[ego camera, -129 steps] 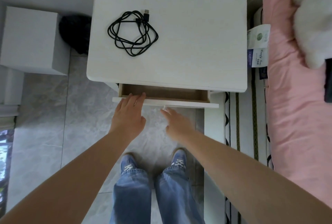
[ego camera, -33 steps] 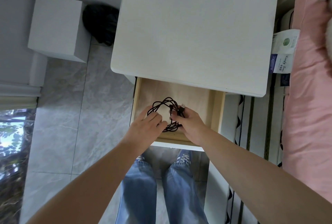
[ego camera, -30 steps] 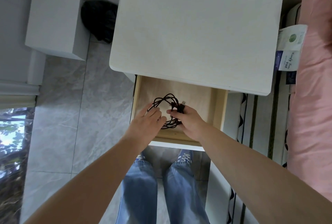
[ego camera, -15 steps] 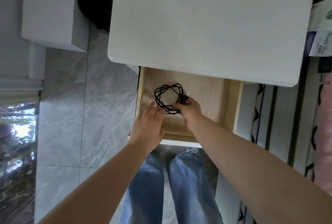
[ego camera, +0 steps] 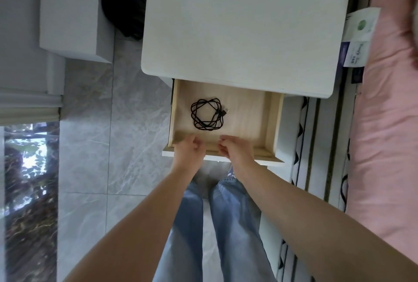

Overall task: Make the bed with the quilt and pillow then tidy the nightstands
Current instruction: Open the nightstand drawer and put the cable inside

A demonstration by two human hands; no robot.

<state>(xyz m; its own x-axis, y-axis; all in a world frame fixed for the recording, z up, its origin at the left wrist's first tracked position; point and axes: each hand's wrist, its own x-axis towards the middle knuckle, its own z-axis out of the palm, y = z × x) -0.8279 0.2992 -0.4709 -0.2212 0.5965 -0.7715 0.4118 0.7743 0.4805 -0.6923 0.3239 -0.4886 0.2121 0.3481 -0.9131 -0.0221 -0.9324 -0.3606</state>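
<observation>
the step in hand looked like nightstand tidying: the coiled black charging cable (ego camera: 207,114) lay loose on the pale wooden drawer's (ego camera: 270,123) smooth floor, just beyond both hands and touched by neither. the left hand (ego camera: 189,150) and right hand (ego camera: 234,148) hovered over the near rim, fingers loosely curled, holding nothing. next, i judged, came pushing the front panel in under the white matte nightstand top (ego camera: 244,28).
</observation>
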